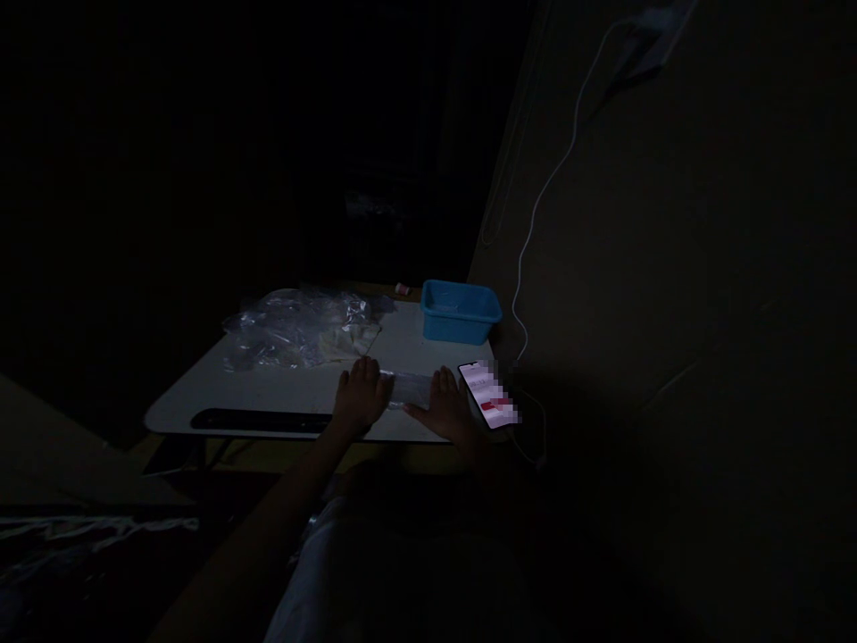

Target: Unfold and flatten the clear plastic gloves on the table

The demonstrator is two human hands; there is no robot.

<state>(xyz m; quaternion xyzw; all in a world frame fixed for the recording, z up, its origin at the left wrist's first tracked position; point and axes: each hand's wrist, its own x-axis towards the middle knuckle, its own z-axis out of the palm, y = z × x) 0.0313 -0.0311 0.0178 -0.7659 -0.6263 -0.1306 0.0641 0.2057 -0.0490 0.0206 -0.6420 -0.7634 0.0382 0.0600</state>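
Left grip [361, 393] lies knuckles-up on the left end of a small clear bag [410, 389], fingers bent over its edge; light too poor to tell whether they pinch the film or only press on it. Right grip [447, 402] lies on the bag's right end, palm down, fingers loosely spread and pointing away, thumb stretched leftward along the bag's near edge; not closed on anything. Bag lies flat between the two, on the near right part of a white counter [268, 393], close to its near edge. Just right of the right grip: a phone [492, 397], screen lit, face up at the counter's near right corner, angled. Far right of the counter: a blue tub [461, 313], upright, contents not discernible. Far left: a loose heap of clear plastic bags [301, 329], well apart from the hands. A small pinkish item [403, 288] lies at the far edge, just left of the tub; identity unclear. A long black strip [261, 420] runs along the near left edge of the counter. A white cable [542, 192] hangs down the wall on the right toward the phone's corner. Room otherwise very dark.
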